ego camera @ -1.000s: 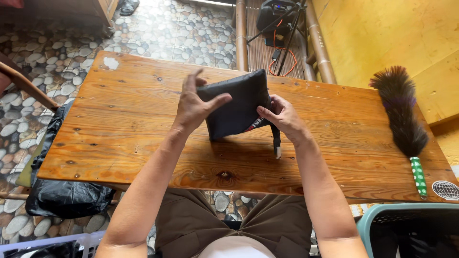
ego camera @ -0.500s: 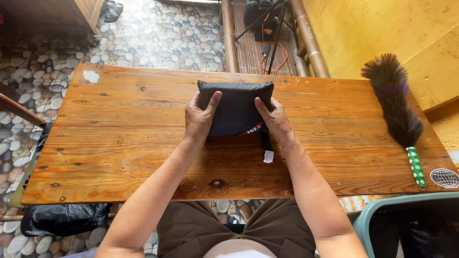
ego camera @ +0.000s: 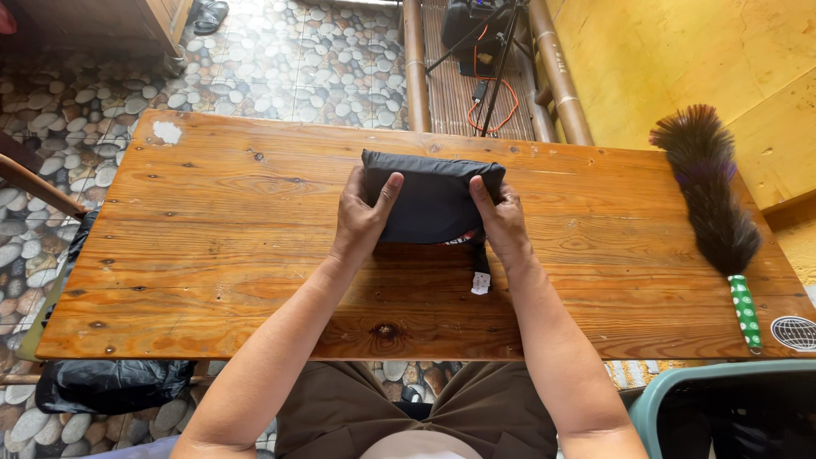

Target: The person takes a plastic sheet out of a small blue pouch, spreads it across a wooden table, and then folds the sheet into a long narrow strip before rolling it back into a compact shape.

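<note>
The black pouch (ego camera: 432,204), lifted and tilted a second ago, now lies flat on the table (ego camera: 212,246) near its far edge. The left hand (ego camera: 361,217) and right hand (ego camera: 503,219) press its two ends, fingers grasping it. The feather duster (ego camera: 714,212) lies unmoved at the right edge.

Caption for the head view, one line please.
Both hands, left hand and right hand, press a folded black cloth bundle flat on a wooden table, feather duster alongside.

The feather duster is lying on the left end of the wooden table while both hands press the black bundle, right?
Not quite. The feather duster lies on the right end of the wooden table, as the head view shows. Both hands, left and right, do press the black bundle.
</note>
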